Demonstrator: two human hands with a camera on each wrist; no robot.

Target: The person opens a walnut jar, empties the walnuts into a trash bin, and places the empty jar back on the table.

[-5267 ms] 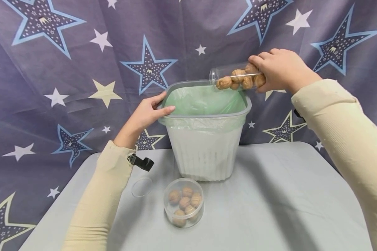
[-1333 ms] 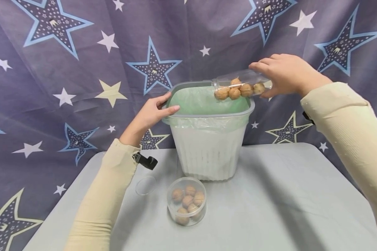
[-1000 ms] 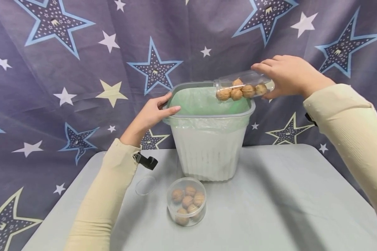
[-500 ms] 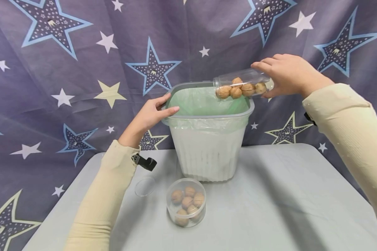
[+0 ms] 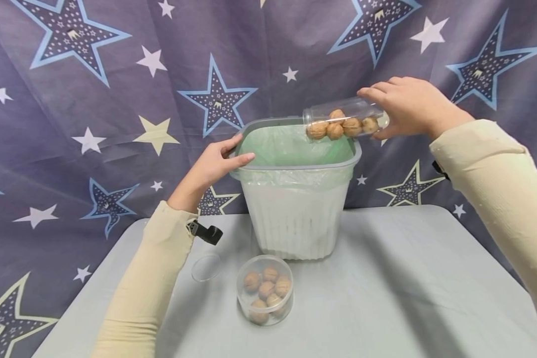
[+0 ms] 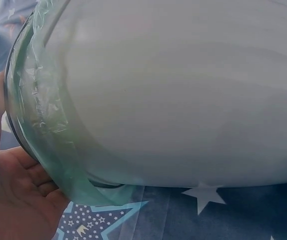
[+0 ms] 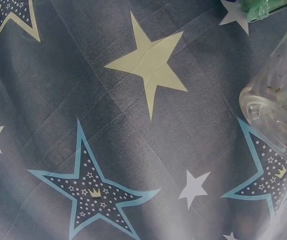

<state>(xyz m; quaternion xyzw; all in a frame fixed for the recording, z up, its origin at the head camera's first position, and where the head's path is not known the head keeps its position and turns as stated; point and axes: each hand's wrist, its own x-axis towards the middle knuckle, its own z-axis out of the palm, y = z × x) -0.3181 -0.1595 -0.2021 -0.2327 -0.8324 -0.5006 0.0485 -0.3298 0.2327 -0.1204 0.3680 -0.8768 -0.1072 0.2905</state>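
A clear plastic jar (image 5: 346,108) lies nearly level over the right side of the bin's opening, its mouth facing left. Several walnuts (image 5: 334,130) rest along its lower side, some right at the mouth. My right hand (image 5: 407,107) grips the jar by its base end; the right wrist view catches only the jar's bottom (image 7: 268,107) at the edge. My left hand (image 5: 215,161) holds the left rim of the white trash bin (image 5: 297,214), thumb over the grey rim. A pale green bag (image 5: 282,144) lines the bin and folds over outside, as the left wrist view shows (image 6: 43,100).
In front of the bin stands a round clear tub (image 5: 265,291) with several walnuts in it. A thin clear lid (image 5: 206,267) lies left of it on the grey table (image 5: 362,308). A star-patterned curtain (image 5: 268,40) hangs close behind the bin.
Since the oldest frame, the jar has lowered slightly, its walnuts have shifted along it toward the mouth, and fewer show inside. Over the last second hardly anything moves; my left hand stays on the rim.
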